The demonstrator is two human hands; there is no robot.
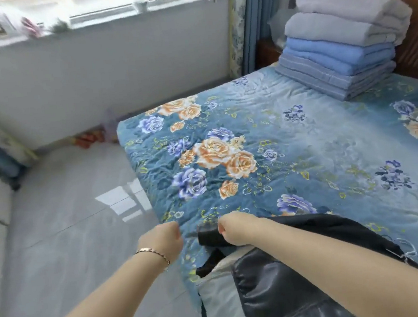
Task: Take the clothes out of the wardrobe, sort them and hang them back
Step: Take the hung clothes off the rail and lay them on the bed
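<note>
While we are leaning over the floral bed (pixel 303 133), our right hand (pixel 232 227) is closing in a fist on a dark garment (pixel 303 259) lying at the bed's near edge; our left hand (pixel 163 236) is curling shut beside it, seemingly holding nothing.

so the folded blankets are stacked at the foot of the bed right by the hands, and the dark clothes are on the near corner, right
Not quite. The head view shows the folded blankets stacked at the far end of the bed, against the wooden headboard, well away from the hands. The rest holds: the dark clothes lie on the near corner, under the right hand, with the left hand beside it.
</note>
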